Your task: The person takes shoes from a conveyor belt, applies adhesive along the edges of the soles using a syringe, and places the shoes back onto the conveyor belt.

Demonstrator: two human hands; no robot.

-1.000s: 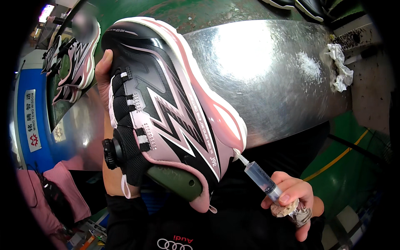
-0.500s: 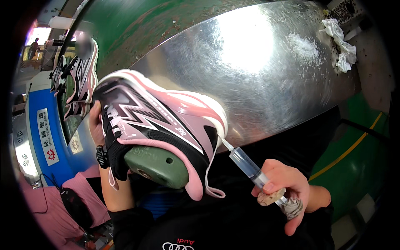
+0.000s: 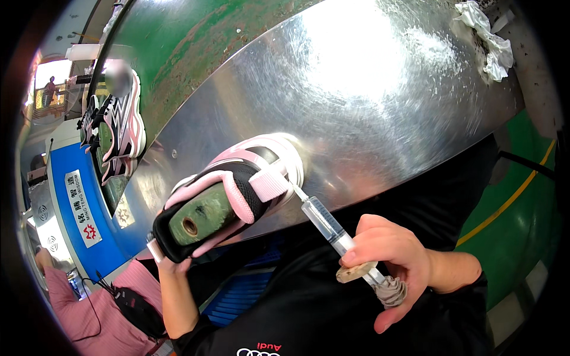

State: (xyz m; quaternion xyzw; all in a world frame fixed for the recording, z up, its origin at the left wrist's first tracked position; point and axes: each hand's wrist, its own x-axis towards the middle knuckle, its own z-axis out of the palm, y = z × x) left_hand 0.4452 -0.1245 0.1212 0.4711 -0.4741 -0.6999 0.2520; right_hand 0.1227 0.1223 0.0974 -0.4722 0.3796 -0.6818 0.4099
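Crumpled tissue [image 3: 497, 54] on metal tabletop [image 3: 356, 133].

A scratched, silvery metal bench [image 3: 380, 124] reflects intense white glare. Beyond it stretches a green surface [image 3: 166, 32], worn brown in patches. Left stands a blue panel [image 3: 101, 191]. Lower right, a yellow line [image 3: 506, 206] curves across glossy green floor [image 3: 516, 240].

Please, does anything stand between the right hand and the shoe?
Only the syringe, held in the right hand; its tip is at the heel of the shoe, beside the pink pull tab. Nothing else visible stands between.
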